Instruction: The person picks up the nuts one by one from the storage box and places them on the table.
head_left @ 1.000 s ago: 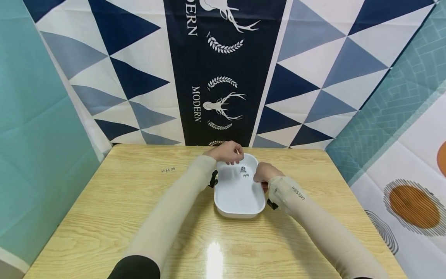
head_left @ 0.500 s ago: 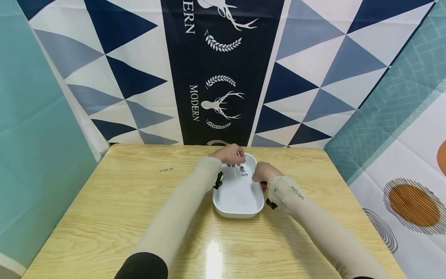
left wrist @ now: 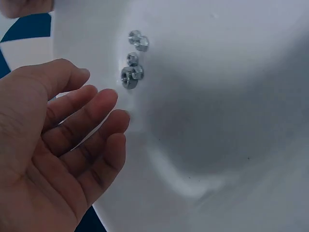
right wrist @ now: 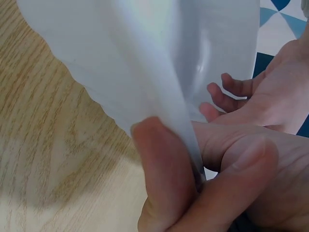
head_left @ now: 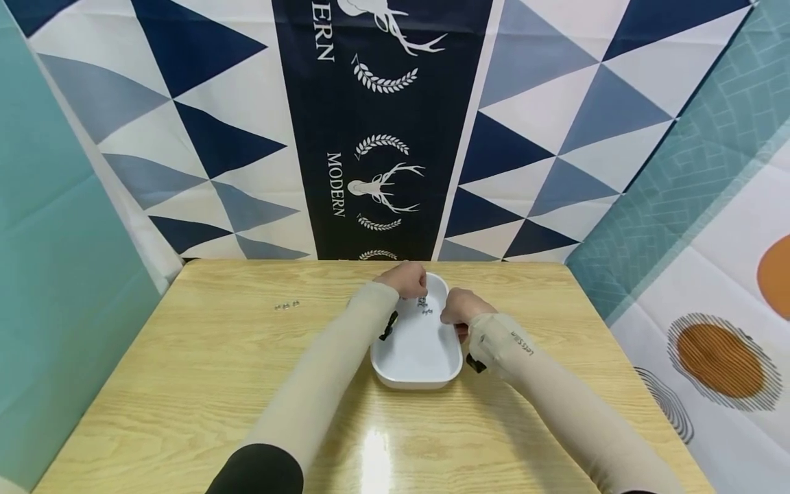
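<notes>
Several metal nuts (left wrist: 132, 59) in white tray (head_left: 415, 353); holds left hand (head_left: 406, 280) loosely curved, near but apart from them; pinches tray with right hand (head_left: 461, 307). Three small pieces (head_left: 286, 306) on table (head_left: 234, 384), farther left.

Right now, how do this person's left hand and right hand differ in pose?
The left hand is loosely curved and grips nothing that shows; the right hand pinches the wall of the white tray. The left hand is at the tray's far end, near the metal nuts but apart from them; the right hand is on its long right side. Both arms wear pale sleeves.
</notes>
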`<state>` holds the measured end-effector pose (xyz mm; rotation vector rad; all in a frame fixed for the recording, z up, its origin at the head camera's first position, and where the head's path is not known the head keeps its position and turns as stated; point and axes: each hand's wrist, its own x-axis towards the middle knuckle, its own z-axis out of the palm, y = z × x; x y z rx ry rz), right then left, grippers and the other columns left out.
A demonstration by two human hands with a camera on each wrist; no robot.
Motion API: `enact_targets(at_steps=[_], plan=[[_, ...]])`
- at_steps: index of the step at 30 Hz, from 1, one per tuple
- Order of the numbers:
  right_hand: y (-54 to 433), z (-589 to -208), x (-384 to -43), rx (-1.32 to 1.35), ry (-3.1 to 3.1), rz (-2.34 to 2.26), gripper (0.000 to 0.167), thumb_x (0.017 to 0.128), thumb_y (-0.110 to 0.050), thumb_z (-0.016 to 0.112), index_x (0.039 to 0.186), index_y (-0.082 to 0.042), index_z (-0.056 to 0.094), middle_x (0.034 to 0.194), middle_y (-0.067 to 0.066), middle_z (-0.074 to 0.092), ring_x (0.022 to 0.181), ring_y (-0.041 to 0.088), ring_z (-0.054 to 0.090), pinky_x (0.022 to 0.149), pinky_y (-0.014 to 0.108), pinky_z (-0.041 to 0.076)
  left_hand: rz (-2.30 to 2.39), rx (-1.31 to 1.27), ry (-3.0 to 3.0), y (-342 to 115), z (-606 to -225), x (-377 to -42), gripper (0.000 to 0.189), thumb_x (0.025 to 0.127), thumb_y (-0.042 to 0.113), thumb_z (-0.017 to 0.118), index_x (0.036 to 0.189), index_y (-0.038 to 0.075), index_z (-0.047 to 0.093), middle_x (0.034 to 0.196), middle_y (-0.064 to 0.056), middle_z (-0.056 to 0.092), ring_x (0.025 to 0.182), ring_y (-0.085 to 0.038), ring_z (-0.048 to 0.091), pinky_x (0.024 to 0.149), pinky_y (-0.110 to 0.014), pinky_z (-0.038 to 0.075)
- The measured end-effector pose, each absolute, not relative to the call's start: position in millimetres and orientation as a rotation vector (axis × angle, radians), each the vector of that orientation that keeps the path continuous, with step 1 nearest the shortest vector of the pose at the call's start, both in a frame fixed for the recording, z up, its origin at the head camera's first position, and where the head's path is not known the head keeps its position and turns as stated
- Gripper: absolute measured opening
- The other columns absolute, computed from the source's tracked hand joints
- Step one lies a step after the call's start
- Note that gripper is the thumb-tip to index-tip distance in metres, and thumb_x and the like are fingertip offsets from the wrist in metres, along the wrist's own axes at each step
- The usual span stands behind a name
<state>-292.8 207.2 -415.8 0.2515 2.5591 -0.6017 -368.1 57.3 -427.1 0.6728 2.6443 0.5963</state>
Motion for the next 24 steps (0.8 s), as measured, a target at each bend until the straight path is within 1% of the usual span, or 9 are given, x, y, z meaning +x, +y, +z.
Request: enact_targets(at_steps=[3, 5, 8, 13, 20, 24], plan=[[206, -416, -293, 0.237, 2.572, -0.583, 0.025, 0.095, -0.003, 0.060, 0.116, 0.009, 0.062, 0.078, 0.018, 0.068, 0.052, 0.018, 0.058, 0.049, 0.026, 0.049, 0.522, 0.695, 2.673, 62, -429, -368, 0.016, 0.095, 0.016, 0.068, 0.081, 0.011, 0.072, 0.074, 0.002, 0.062, 0.061, -0.011, 0.053, 0.054, -0.024, 0.043], [206, -415, -292, 0.233, 2.577, -0.577, 0.026, 0.095, -0.003, 0.060, 0.117, 0.010, 0.062, 0.077, 0.018, 0.068, 0.052, 0.017, 0.058, 0.048, 0.025, 0.049, 0.494, 0.695, 2.692, 64, -429, -366, 0.016, 0.095, 0.016, 0.068, 0.080, 0.011, 0.072, 0.074, 0.002, 0.062, 0.062, -0.012, 0.054, 0.054, -0.025, 0.043], [207, -413, -291, 0.233, 2.571, -0.594, 0.028, 0.095, -0.003, 0.059, 0.120, 0.011, 0.062, 0.076, 0.018, 0.068, 0.052, 0.017, 0.058, 0.048, 0.025, 0.048, 0.461, 0.685, 2.723, 67, -429, -364, 0.014, 0.094, 0.016, 0.070, 0.081, 0.010, 0.070, 0.077, 0.000, 0.062, 0.064, -0.013, 0.054, 0.055, -0.025, 0.044], [207, -411, -291, 0.240, 2.570, -0.629, 0.029, 0.094, -0.001, 0.058, 0.120, 0.011, 0.062, 0.080, 0.019, 0.068, 0.055, 0.019, 0.058, 0.050, 0.026, 0.050, 0.450, 0.643, 2.755, 68, -429, -362, 0.014, 0.094, 0.018, 0.073, 0.087, 0.008, 0.068, 0.083, -0.002, 0.064, 0.067, -0.014, 0.056, 0.058, -0.026, 0.046], [208, -413, -291, 0.228, 2.578, -0.624, 0.029, 0.092, 0.001, 0.058, 0.118, 0.012, 0.063, 0.080, 0.019, 0.069, 0.054, 0.018, 0.059, 0.049, 0.026, 0.051, 0.462, 0.617, 2.752, 70, -432, -356, 0.009, 0.094, 0.013, 0.073, 0.089, 0.007, 0.070, 0.085, -0.004, 0.066, 0.069, -0.015, 0.057, 0.060, -0.027, 0.048], [208, -414, -291, 0.221, 2.574, -0.627, 0.030, 0.091, 0.001, 0.058, 0.119, 0.012, 0.062, 0.080, 0.019, 0.069, 0.054, 0.019, 0.059, 0.049, 0.027, 0.051, 0.460, 0.617, 2.748, 71, -435, -356, 0.008, 0.094, 0.011, 0.073, 0.088, 0.009, 0.069, 0.083, -0.003, 0.066, 0.070, -0.015, 0.058, 0.060, -0.026, 0.049]])
